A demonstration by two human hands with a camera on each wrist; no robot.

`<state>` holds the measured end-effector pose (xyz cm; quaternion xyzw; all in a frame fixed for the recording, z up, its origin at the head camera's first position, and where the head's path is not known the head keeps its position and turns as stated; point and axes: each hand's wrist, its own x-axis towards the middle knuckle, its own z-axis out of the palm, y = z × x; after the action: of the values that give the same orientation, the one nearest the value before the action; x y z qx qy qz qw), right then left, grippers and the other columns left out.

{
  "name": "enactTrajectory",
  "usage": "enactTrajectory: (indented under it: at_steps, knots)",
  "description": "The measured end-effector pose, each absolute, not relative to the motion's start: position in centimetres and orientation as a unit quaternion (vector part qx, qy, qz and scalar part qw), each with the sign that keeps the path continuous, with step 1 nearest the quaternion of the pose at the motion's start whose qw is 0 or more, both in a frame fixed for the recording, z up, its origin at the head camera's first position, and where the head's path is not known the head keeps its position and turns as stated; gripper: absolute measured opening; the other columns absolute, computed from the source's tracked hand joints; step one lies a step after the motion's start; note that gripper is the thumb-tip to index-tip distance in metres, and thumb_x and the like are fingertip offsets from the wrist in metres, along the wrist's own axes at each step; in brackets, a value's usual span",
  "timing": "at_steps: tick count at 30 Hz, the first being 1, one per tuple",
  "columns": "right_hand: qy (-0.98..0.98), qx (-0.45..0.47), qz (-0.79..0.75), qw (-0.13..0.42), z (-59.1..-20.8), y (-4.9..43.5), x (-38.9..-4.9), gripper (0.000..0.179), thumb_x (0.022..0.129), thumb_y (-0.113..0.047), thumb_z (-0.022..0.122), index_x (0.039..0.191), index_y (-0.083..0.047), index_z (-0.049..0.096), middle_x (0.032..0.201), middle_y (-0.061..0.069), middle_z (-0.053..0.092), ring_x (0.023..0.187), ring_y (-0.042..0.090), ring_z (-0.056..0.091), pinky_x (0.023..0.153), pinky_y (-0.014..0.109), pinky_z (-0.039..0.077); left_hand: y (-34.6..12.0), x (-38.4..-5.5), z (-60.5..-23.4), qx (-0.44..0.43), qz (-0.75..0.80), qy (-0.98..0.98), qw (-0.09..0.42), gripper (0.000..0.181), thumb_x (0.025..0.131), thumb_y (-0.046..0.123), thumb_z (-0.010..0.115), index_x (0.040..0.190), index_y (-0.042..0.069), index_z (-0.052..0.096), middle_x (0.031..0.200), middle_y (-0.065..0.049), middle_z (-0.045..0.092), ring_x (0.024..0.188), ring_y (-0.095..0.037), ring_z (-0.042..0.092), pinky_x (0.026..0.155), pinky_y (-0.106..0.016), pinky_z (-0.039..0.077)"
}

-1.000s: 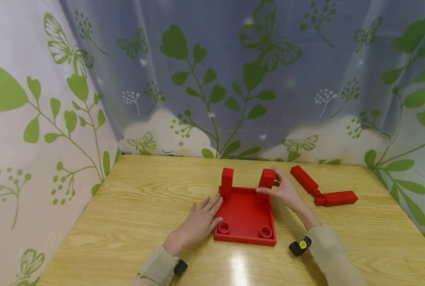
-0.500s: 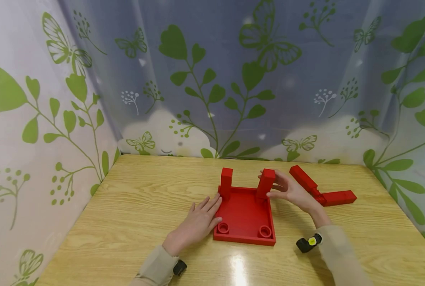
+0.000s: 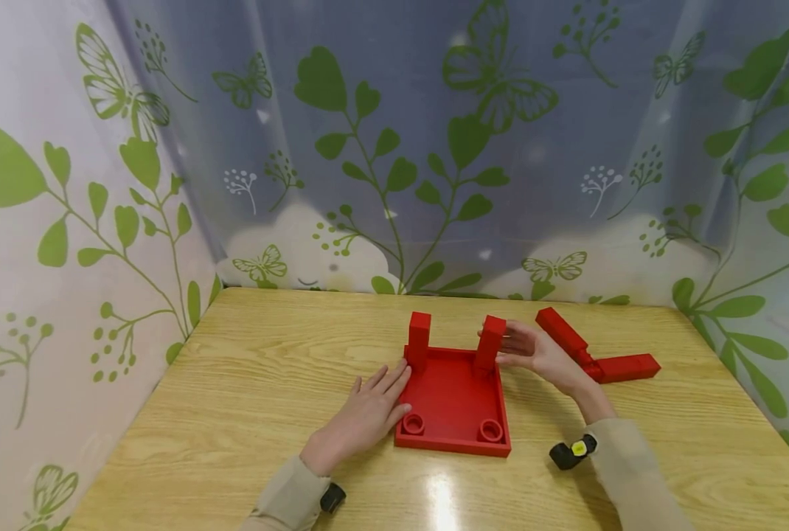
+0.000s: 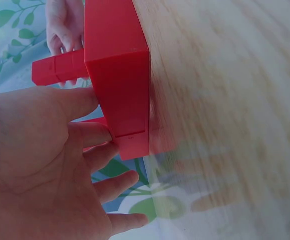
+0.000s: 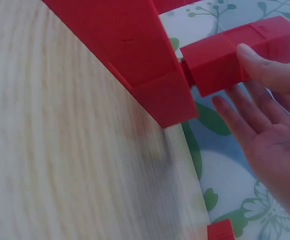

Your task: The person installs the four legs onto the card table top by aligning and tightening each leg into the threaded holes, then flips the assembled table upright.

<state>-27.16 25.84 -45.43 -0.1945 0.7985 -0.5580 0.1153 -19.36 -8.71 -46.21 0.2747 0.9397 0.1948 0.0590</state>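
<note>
A red square panel with a raised rim lies on the table. Two red square-section legs stand upright at its far corners, a left leg and a right leg. Round sockets show at its near corners. My left hand rests against the panel's left edge with fingers extended; the left wrist view shows its thumb and fingertips touching the side. My right hand holds the right leg, thumb on one face and fingers on another in the right wrist view. The leg's lower end sits at the panel's corner.
Two loose red legs lie to the right on the wooden table: an angled leg and a sideways leg, their ends meeting. A patterned curtain hangs behind the table and along both sides.
My right hand has shifted to the right around the right leg, its thumb moving from the front to the leg's right side. The left hand and panel keep their places.
</note>
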Motion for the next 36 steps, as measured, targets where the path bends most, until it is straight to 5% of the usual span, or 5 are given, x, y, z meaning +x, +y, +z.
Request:
enactTrajectory:
  at_steps: [8, 15, 19, 26, 36]
  knots:
    - [0.820, -0.168, -0.544, 0.054, -45.9, 24.1, -27.2, 0.086, 0.090, -0.012, 0.078, 0.156, 0.008, 0.026, 0.145, 0.030, 0.046, 0.124, 0.044, 0.056, 0.090, 0.021, 0.054, -8.8, -19.3, -46.1, 0.276, 0.193, 0.940, 0.058, 0.061, 0.109, 0.034, 0.046, 0.160, 0.007, 0.028, 0.168, -0.008, 0.022, 0.152, -0.040, 0.023, 0.113, -0.071, 0.023]
    - [0.819, -0.178, -0.545, 0.019, -46.0, 23.2, -27.1, 0.061, 0.088, -0.010, 0.079, 0.140, 0.003, 0.050, 0.121, 0.020, 0.060, 0.108, 0.033, 0.062, 0.089, 0.022, 0.053, -8.7, -19.3, -46.0, 0.276, 0.194, 0.940, 0.057, 0.061, 0.109, 0.033, 0.047, 0.160, 0.006, 0.029, 0.168, -0.009, 0.023, 0.151, -0.041, 0.024, 0.113, -0.071, 0.023]
    - [0.816, -0.191, -0.545, 0.031, -46.0, 23.4, -27.1, 0.064, 0.087, -0.009, 0.080, 0.142, 0.002, 0.049, 0.130, 0.024, 0.059, 0.112, 0.035, 0.062, 0.091, 0.024, 0.053, -8.7, -19.2, -45.8, 0.275, 0.194, 0.940, 0.060, 0.060, 0.109, 0.032, 0.047, 0.160, 0.006, 0.029, 0.168, -0.009, 0.023, 0.151, -0.040, 0.024, 0.113, -0.071, 0.024]
    - [0.773, -0.269, -0.569, 0.084, -46.0, 24.4, -27.4, 0.071, 0.091, -0.006, 0.075, 0.153, -0.007, 0.042, 0.150, 0.021, 0.049, 0.127, 0.010, 0.057, 0.104, 0.026, 0.047, -8.7, -19.3, -45.9, 0.275, 0.192, 0.940, 0.061, 0.061, 0.109, 0.033, 0.047, 0.160, 0.006, 0.029, 0.168, -0.009, 0.023, 0.151, -0.041, 0.024, 0.113, -0.071, 0.024]
    - [0.800, -0.210, -0.550, 0.117, -45.0, 25.5, -26.9, 0.078, 0.095, -0.011, 0.071, 0.157, 0.007, 0.026, 0.152, 0.031, 0.042, 0.137, 0.050, 0.044, 0.102, 0.036, 0.052, -8.7, -19.3, -46.2, 0.277, 0.190, 0.940, 0.055, 0.061, 0.109, 0.034, 0.047, 0.160, 0.007, 0.029, 0.168, -0.008, 0.024, 0.151, -0.041, 0.025, 0.113, -0.072, 0.024]
